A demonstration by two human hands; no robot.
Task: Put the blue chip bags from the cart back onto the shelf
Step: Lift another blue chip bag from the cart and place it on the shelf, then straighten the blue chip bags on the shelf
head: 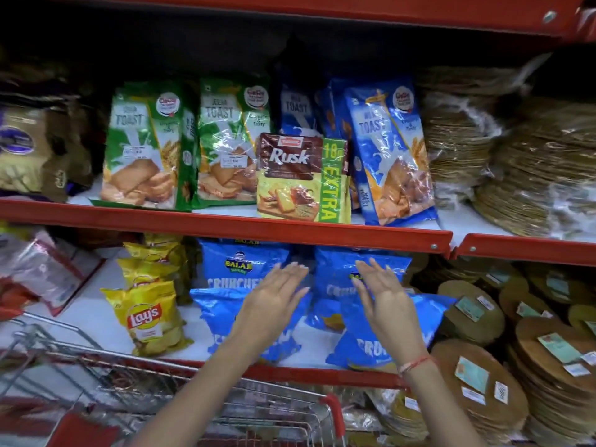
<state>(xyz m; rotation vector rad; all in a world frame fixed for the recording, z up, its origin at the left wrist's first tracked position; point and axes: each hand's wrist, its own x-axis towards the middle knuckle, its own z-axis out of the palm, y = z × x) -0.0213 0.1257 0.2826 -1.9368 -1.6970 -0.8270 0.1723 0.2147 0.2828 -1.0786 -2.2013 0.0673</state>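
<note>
Several blue chip bags stand on the lower shelf [106,327] in two rows. The left front bag [219,321] and the left rear bag [238,262] lean behind my left hand [274,301]. My right hand [383,301] is raised in front of the right front bag [364,346] and the right rear bag [335,272]. Both hands are flat with fingers spread, holding nothing; whether they touch the bags I cannot tell. The wire cart [96,375] with red trim sits at the bottom left, and no blue bag shows in it.
Yellow Lay's bags [148,317] stand left of the blue ones. Round stacked papad packs [483,382] fill the right. The upper shelf carries green toast packs [142,146], a Rusk pack [300,179] and blue toast packs [390,150]. A red shelf edge [225,227] overhangs the bags.
</note>
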